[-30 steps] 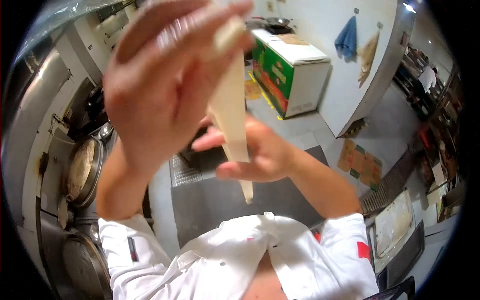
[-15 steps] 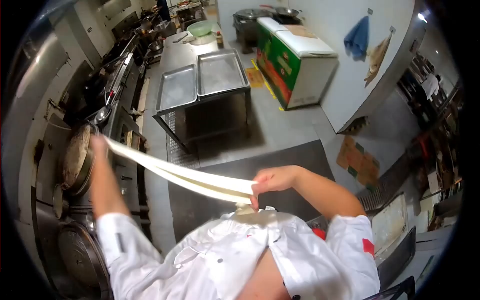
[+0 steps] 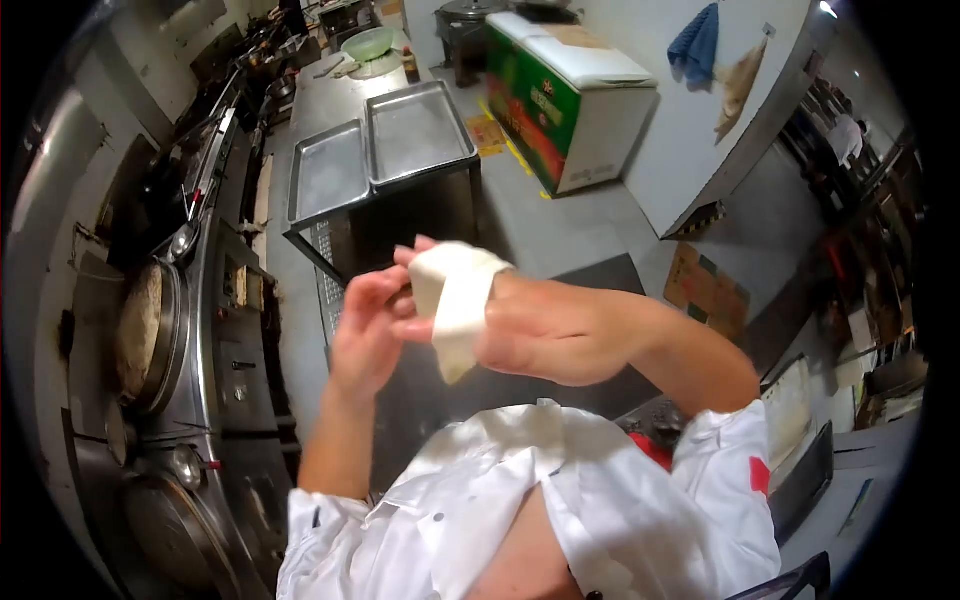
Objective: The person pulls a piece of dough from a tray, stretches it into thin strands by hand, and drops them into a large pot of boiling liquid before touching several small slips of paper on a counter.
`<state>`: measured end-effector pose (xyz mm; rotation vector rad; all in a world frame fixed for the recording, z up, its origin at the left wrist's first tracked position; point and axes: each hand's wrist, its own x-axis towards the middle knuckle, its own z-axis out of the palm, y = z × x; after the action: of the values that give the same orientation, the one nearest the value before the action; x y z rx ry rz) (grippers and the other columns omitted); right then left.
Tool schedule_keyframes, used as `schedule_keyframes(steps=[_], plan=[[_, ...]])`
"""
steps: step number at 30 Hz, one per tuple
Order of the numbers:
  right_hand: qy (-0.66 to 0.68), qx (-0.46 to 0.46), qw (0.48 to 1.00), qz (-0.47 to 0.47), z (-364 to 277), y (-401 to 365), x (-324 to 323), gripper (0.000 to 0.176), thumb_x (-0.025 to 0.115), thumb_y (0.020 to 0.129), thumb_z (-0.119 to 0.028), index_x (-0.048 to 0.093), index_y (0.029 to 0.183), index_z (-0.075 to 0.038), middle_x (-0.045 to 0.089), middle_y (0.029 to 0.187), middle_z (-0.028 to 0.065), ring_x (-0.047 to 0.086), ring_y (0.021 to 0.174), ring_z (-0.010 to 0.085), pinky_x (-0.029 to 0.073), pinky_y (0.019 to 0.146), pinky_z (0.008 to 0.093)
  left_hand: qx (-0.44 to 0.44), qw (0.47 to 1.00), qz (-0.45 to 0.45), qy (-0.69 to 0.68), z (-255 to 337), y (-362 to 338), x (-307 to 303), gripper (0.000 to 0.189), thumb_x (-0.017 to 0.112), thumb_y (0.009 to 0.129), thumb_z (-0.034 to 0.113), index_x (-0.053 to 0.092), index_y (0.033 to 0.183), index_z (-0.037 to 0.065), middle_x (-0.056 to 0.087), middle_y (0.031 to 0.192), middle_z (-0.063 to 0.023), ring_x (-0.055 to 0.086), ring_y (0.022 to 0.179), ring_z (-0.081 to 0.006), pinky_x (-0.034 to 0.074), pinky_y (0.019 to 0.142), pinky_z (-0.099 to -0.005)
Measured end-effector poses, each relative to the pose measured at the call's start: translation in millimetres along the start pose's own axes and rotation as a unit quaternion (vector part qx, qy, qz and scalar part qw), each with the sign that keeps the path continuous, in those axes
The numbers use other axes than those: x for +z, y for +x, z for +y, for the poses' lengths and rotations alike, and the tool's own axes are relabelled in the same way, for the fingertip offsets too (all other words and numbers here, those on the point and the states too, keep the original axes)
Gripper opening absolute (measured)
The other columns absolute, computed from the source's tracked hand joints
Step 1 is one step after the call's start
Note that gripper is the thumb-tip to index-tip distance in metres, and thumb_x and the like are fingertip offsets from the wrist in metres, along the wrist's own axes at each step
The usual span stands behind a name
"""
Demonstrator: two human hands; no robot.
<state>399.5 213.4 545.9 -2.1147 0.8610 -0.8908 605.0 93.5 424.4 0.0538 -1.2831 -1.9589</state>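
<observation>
Dough strip (image 3: 455, 300) sits chest-high, looped over the right hand (image 3: 550, 330), whose fingers curl round it; left hand (image 3: 368, 328) pinches its near end. Prob. soft, stretchy, light, a bit tacky: best taken at the ends w/ whole fingers. Beyond, a steel desk (image 3: 300, 238) w/ two trays (image 3: 415, 130)

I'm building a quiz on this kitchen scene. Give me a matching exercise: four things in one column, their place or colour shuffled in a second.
1. dough
2. towel
3. metal trays
4. chest freezer

a. blue, hanging on the wall
b. green front, white lid
c. draped over the right hand
d. side by side on the stand

Pairs: 1-c; 2-a; 3-d; 4-b
</observation>
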Motion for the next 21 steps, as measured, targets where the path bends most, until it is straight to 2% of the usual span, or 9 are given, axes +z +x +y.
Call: schedule_keyframes(steps=[2, 4, 8, 10, 12, 14, 15, 17, 21], plan=[[-0.077, -0.024, 0.996, 0.028, 6, -3, -1, 0.062, 0.025, 0.104, -0.049, 0.047, 0.141, -0.005, 0.052, 0.131, 0.0197, 0.019, 0.145, 0.042, 0.01, 0.118, 0.0479, 0.055, 0.994, -0.096, 0.008, 33, 8, 42, 0.044, 0.07, 0.088, 0.013, 0.048, 0.124, 0.004, 0.046, 0.136, -0.0183, 0.052, 0.12, -0.0258, 0.042, 0.103, -0.0417], [-0.075, -0.014, 0.996, 0.054, 8, -11, -3, 0.062, 0.025, 0.104, -0.049, 0.047, 0.141, -0.005, 0.052, 0.133, 0.0196, 0.018, 0.145, 0.0421, 0.01, 0.118, 0.0482, 0.102, 0.953, -0.089, 0.272, 35, 14, 60, 0.045, 0.073, 0.082, 0.006, 0.052, 0.121, 0.004, 0.045, 0.133, -0.0177, 0.054, 0.116, -0.0241, 0.044, 0.1, -0.0398], [-0.006, 0.037, 0.994, 0.1, 22, -28, -1, 0.063, 0.023, 0.104, -0.049, 0.051, 0.137, -0.003, 0.051, 0.136, 0.0196, 0.019, 0.145, 0.0411, 0.013, 0.118, 0.0472, 0.046, 0.922, -0.103, 0.37, 18, 23, 60, 0.026, 0.071, 0.081, 0.0, 0.062, 0.106, 0.0, 0.06, 0.111, -0.0116, 0.059, 0.103, -0.0173, 0.046, 0.091, -0.03], [-0.011, 0.047, 0.99, 0.13, 46, -39, 2, 0.066, 0.025, 0.103, -0.052, 0.055, 0.132, -0.001, 0.053, 0.134, 0.019, 0.032, 0.141, 0.0355, 0.023, 0.116, 0.0431, 0.024, 0.931, -0.105, 0.349, 9, 20, 61, 0.018, 0.07, 0.084, 0.002, 0.065, 0.102, 0.0, 0.064, 0.101, -0.0069, 0.059, 0.101, -0.015, 0.047, 0.087, -0.029], [0.224, 0.374, 0.897, 0.07, 63, -53, 4, 0.07, 0.027, 0.101, -0.058, 0.058, 0.128, -0.002, 0.055, 0.133, 0.0175, 0.043, 0.134, 0.0275, 0.031, 0.112, 0.0378, -0.288, 0.952, -0.015, 0.104, 1, 14, 61, 0.019, 0.069, 0.088, 0.009, 0.064, 0.106, 0.003, 0.064, 0.104, -0.004, 0.058, 0.101, -0.0143, 0.046, 0.088, -0.0303], [0.233, 0.43, 0.872, 0.028, 100, -74, 19, 0.074, 0.028, 0.1, -0.062, 0.055, 0.13, 0.0, 0.054, 0.134, 0.0159, 0.05, 0.126, 0.0207, 0.035, 0.109, 0.0337, -0.324, 0.946, -0.001, 0.033, -25, 6, 56, 0.018, 0.067, 0.091, 0.016, 0.063, 0.106, 0.006, 0.063, 0.103, -0.0008, 0.057, 0.1, -0.0124, 0.044, 0.089, -0.0298], [0.239, 0.431, 0.87, 0.028, 122, -88, 37, 0.074, 0.028, 0.1, -0.062, 0.055, 0.13, 0.0, 0.054, 0.134, 0.0159, 0.05, 0.126, 0.0207, 0.035, 0.109, 0.0337, -0.365, 0.93, 0.046, 0.015, -37, -2, 50, 0.018, 0.066, 0.092, 0.017, 0.062, 0.106, 0.006, 0.063, 0.102, -0.0008, 0.057, 0.099, -0.0118, 0.043, 0.09, -0.0291], [0.471, 0.357, 0.792, 0.153, 149, -112, 79, 0.078, 0.023, 0.101, -0.06, 0.041, 0.141, 0.004, 0.045, 0.145, 0.0146, 0.042, 0.134, 0.0241, 0.029, 0.113, 0.039, -0.411, 0.905, 0.107, 0.002, -58, -10, 41, 0.016, 0.067, 0.091, 0.016, 0.06, 0.102, 0.006, 0.062, 0.1, -0.0007, 0.056, 0.096, -0.0098, 0.042, 0.09, -0.0279], [0.591, 0.253, 0.734, 0.219, 131, -124, 98, 0.077, 0.025, 0.101, -0.059, 0.041, 0.141, 0.005, 0.045, 0.142, 0.0129, 0.035, 0.136, 0.019, 0.025, 0.114, 0.0333, -0.375, 0.922, 0.085, 0.051, -74, -15, 38, 0.017, 0.067, 0.091, 0.016, 0.059, 0.103, 0.009, 0.063, 0.105, -0.001, 0.055, 0.101, -0.0092, 0.037, 0.087, -0.0241]])
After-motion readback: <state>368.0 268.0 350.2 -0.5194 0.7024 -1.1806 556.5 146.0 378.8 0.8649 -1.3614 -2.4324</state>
